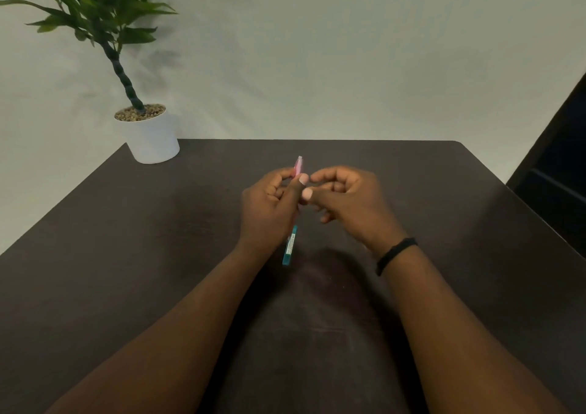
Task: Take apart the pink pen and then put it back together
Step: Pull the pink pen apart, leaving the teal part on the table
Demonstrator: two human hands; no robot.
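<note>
My left hand (269, 207) is closed around the pink pen (298, 166), whose pink end sticks up past my fingers, pointing away from me. Most of the pen's barrel is hidden inside the fist. My right hand (342, 198) is right beside it, thumb and forefinger curled toward the pen near my left thumb; whether they pinch a part of the pen I cannot tell. A teal pen (290, 246) lies on the dark table (126, 255) just below my left hand, partly hidden by it.
A white pot with a green plant (149, 134) stands at the table's far left corner. A dark chair or panel (558, 185) is at the right edge. A black band circles my right wrist (394, 253).
</note>
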